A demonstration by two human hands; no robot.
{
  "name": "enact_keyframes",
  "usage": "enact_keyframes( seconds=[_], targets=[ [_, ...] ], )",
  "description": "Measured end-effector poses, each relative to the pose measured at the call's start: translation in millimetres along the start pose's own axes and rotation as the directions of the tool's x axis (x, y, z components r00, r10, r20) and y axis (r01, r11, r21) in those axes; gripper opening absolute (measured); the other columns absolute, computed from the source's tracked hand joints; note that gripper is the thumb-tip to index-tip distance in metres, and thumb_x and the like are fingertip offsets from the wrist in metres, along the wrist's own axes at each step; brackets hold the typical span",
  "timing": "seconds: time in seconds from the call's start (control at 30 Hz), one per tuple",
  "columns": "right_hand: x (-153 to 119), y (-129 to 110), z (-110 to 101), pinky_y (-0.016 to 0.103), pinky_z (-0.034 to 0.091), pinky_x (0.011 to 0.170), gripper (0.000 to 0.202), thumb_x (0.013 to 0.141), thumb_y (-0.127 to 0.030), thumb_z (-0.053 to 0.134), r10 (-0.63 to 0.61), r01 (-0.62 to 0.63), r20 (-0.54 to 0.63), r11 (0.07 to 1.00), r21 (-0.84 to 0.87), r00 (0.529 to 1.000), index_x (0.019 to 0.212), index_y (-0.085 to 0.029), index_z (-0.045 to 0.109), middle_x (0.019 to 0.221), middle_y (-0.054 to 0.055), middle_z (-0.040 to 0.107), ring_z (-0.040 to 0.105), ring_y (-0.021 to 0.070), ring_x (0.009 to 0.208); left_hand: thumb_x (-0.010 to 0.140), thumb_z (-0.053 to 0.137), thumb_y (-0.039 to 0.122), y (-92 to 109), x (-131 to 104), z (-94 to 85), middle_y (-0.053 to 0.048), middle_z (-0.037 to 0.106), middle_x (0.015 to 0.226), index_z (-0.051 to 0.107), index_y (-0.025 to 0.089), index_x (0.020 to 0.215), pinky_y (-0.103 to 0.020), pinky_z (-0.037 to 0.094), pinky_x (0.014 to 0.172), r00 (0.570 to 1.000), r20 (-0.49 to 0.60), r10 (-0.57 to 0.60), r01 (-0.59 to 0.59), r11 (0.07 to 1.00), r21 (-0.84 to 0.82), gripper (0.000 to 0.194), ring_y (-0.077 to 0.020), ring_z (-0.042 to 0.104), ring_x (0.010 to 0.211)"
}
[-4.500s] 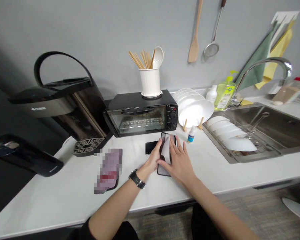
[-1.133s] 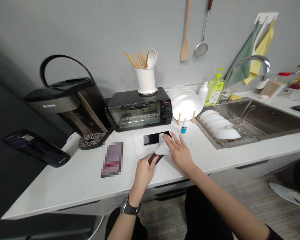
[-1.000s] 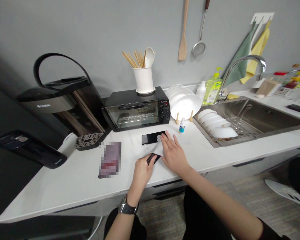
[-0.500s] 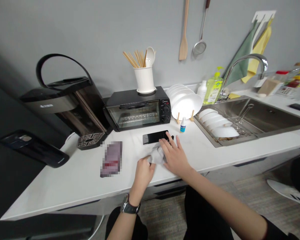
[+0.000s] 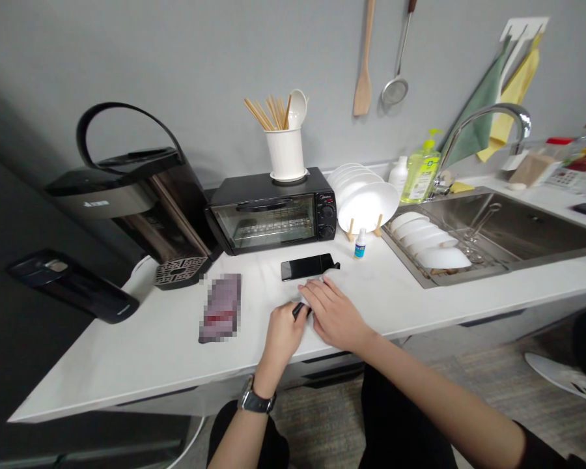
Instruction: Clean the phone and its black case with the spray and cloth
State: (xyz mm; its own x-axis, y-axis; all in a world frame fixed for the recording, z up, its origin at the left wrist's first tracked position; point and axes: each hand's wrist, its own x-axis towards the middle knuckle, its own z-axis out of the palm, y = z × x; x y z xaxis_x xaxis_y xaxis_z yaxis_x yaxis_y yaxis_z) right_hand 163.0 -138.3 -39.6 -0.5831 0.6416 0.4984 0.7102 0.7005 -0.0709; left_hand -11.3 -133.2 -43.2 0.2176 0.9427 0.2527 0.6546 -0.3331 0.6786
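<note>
My left hand point(image 5: 286, 331), with a watch on its wrist, is closed round a small black object point(image 5: 300, 309) near the counter's front edge. Pressed against it from the right is my right hand point(image 5: 334, 312), its fingers bent over a light grey cloth point(image 5: 328, 274) that is mostly hidden. Just behind the hands lies a black phone point(image 5: 306, 267), screen up, with a small dark item at its right end. A small white bottle with a blue label point(image 5: 360, 244) stands upright behind and right of the phone.
A toaster oven point(image 5: 273, 218) carries a utensil holder point(image 5: 286, 154). To the left are a pixelated purple item point(image 5: 222, 306), a black dispenser point(image 5: 161, 215) and a dark flask point(image 5: 73, 286). Racked plates point(image 5: 366, 202) and a sink point(image 5: 532, 228) with bowls are at right.
The grey cloth is now mostly covered by my right hand, whose fingers have drawn back from the phone and bent. The black object in my left hand shows more. The view has shifted slightly.
</note>
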Motion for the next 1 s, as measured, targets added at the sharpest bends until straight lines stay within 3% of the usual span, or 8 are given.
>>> enact_keyframes(
  seconds=[0.1,0.2,0.33,0.47,0.57,0.7,0.87,1.0],
  targets=[
    [2.4,33.0,-3.6,0.056,0.027,0.129,0.062,0.085,-0.011,0.047,0.073,-0.073,-0.033,0.997,0.005,0.997,0.147,0.0,0.048,0.148,0.023,0.054,0.042,0.0343,0.147,0.104,0.049,0.039,3.3,-0.7,-2.1,-0.009,0.08,0.096,0.078,0.018,0.099,-0.029,0.046,0.075,1.0,0.009,0.017,-0.017,0.997,-0.076,0.036,-0.0242,0.072,0.082],
    [4.8,45.3,-7.4,0.058,0.027,0.129,0.064,0.08,-0.01,0.049,0.127,-0.127,-0.049,0.992,0.016,0.991,0.142,0.002,0.05,0.144,0.025,0.055,0.041,0.0368,0.146,0.103,0.051,0.042,4.5,-0.5,-2.7,-0.008,0.081,0.099,0.08,0.018,0.101,-0.03,0.047,0.076,1.0,-0.006,-0.002,0.001,0.994,-0.112,0.037,-0.0259,0.074,0.086],
    [1.9,6.8,-6.1,0.061,0.025,0.13,0.07,0.078,-0.013,0.051,0.12,-0.116,-0.042,0.99,0.085,0.992,0.146,0.003,0.045,0.149,0.026,0.05,0.035,0.0378,0.149,0.101,0.05,0.032,1.3,0.2,0.2,-0.009,0.08,0.093,0.077,0.017,0.094,-0.031,0.048,0.074,1.0,-0.012,0.013,-0.014,0.996,-0.088,0.031,-0.024,0.072,0.08],
    [-1.9,-48.2,-7.5,0.056,0.022,0.132,0.091,0.074,-0.014,0.052,0.005,-0.01,0.02,0.969,0.248,1.0,0.159,0.003,0.024,0.165,0.024,0.035,0.025,0.0347,0.156,0.087,0.048,0.014,-7.4,-1.6,5.5,-0.013,0.076,0.078,0.07,0.015,0.079,-0.033,0.047,0.065,0.999,-0.034,0.017,-0.018,0.999,-0.029,0.024,-0.0232,0.067,0.068],
    [-0.3,-58.6,-10.0,0.049,0.025,0.132,0.1,0.074,-0.014,0.051,-0.039,0.024,0.047,0.958,0.287,0.998,0.163,0.004,0.009,0.172,0.022,0.021,0.023,0.0318,0.159,0.088,0.047,0.015,-12.9,-2.8,7.5,-0.012,0.073,0.073,0.067,0.016,0.075,-0.032,0.048,0.063,0.998,-0.064,0.022,-0.027,0.997,-0.066,0.024,-0.0219,0.064,0.065],
    [2.1,-21.9,-8.6,0.05,0.021,0.133,0.088,0.078,-0.008,0.045,0.045,-0.051,0.035,0.979,0.199,0.998,0.163,-0.002,0.022,0.169,0.018,0.033,0.028,0.0287,0.157,0.09,0.049,0.018,-11.6,-0.4,5.7,-0.008,0.072,0.072,0.065,0.016,0.073,-0.029,0.045,0.063,0.998,-0.05,0.037,-0.039,0.998,-0.052,0.023,-0.0194,0.063,0.064],
    [3.8,35.9,-7.4,0.058,0.016,0.132,0.08,0.073,-0.006,0.049,0.164,-0.162,-0.012,0.982,0.101,0.986,0.153,-0.006,0.043,0.16,0.018,0.045,0.023,0.0321,0.159,0.103,0.05,0.038,-1.9,2.6,2.9,-0.007,0.076,0.081,0.073,0.016,0.083,-0.027,0.044,0.067,0.999,-0.042,0.02,-0.023,0.998,-0.066,0.037,-0.0199,0.069,0.074],
    [5.1,25.8,-3.7,0.061,0.015,0.132,0.07,0.072,-0.008,0.05,0.216,-0.207,-0.067,0.971,0.123,0.974,0.142,-0.002,0.05,0.152,0.022,0.051,0.021,0.0348,0.159,0.102,0.052,0.036,0.8,1.7,2.3,-0.007,0.078,0.083,0.075,0.016,0.085,-0.026,0.045,0.067,0.999,-0.049,0.024,-0.027,0.997,-0.072,0.035,-0.02,0.07,0.074]
  ],
)
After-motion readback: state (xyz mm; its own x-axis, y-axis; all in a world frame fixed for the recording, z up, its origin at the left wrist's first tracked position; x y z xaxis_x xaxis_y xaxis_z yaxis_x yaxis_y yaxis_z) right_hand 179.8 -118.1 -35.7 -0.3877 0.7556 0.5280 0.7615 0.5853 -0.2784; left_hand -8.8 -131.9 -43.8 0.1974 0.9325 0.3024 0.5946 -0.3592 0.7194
